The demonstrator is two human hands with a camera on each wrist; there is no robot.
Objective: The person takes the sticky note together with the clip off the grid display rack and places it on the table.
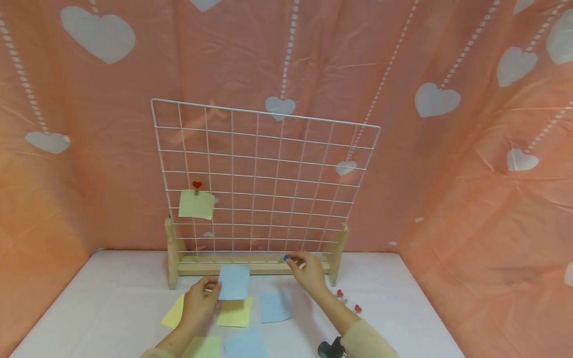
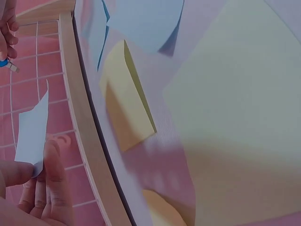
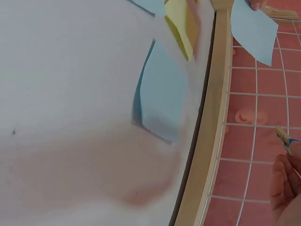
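My left hand [image 1: 200,300] pinches a blue sticky note [image 1: 234,282] by its left edge, holding it up in front of the wire grid [image 1: 268,174]. In the left wrist view, thumb and fingers close on the lower end of that note [image 2: 32,134]. My right hand [image 1: 309,272] pinches a small wooden clothespin [image 3: 283,137] with a blue ornament, just before the grid's lower bar. Note and clothespin are apart. Higher up on the grid's left side, a clothespin with a red heart [image 1: 197,185] holds a yellow-green note [image 1: 197,204].
Under and between my hands lie yellow notes [image 1: 235,313] and blue notes [image 1: 275,307] on the white table [image 1: 121,288]. Red-heart clothespins [image 1: 357,309] lie to the right, near a black object [image 1: 330,348]. Wooden feet [image 1: 172,253] support the grid.
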